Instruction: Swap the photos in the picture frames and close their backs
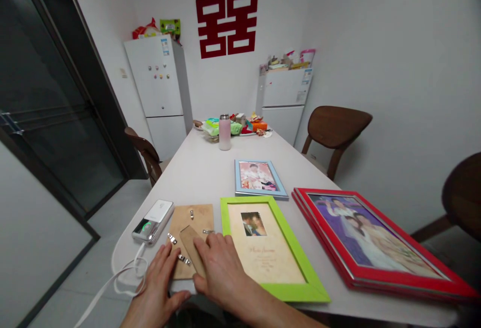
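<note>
A brown picture-frame backboard [205, 212] lies at the table's near edge, with small metal clips [184, 259] on it and a fold-out stand leg [192, 250] running across it. My right hand [220, 265] is curled over the leg and the board's right side, thumb by the lower edge. On the board's lower left, my left hand [160, 280] rests with its fingers stretched out beside the clips. Just right of the board lies a lime-green picture frame [278, 217], face up, with a small photo and printed text inside.
Left of the board sits a white power bank [154, 220] with a looped white cable [131, 278]. Red frames [376, 268] are stacked at the right, and a blue frame [259, 192] lies farther back. Beyond stand a pink bottle [224, 132] and snack packets [236, 128]. Chairs [334, 127] flank the table.
</note>
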`<state>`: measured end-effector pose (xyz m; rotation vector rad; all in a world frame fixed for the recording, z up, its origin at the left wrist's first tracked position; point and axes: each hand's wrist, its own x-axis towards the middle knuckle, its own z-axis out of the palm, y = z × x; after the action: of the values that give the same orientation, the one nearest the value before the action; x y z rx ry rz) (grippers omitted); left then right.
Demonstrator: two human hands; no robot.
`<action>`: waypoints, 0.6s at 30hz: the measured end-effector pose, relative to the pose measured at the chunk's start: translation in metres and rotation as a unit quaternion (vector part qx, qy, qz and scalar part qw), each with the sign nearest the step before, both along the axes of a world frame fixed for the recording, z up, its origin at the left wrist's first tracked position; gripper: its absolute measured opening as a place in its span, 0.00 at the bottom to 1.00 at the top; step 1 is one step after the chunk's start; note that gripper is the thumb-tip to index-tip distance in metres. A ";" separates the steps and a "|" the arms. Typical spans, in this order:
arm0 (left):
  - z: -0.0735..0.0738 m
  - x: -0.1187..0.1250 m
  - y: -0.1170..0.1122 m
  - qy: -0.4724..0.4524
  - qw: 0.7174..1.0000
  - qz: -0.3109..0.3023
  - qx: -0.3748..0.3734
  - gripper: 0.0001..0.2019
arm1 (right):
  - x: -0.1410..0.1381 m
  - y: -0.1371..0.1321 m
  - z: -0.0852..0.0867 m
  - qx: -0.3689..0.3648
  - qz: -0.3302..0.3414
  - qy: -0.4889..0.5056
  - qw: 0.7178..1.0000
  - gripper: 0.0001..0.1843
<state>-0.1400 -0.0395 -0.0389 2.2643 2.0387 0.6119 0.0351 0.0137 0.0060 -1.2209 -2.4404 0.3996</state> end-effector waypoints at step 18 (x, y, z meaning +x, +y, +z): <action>0.045 0.087 0.023 -0.007 0.977 -0.165 0.133 0.28 | 0.110 0.003 0.036 -0.073 -0.031 0.164 0.983 0.20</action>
<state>-0.0534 -0.0162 0.0057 2.6536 1.5976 0.9116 0.1455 0.0163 0.0419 -1.1801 -2.1177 0.7107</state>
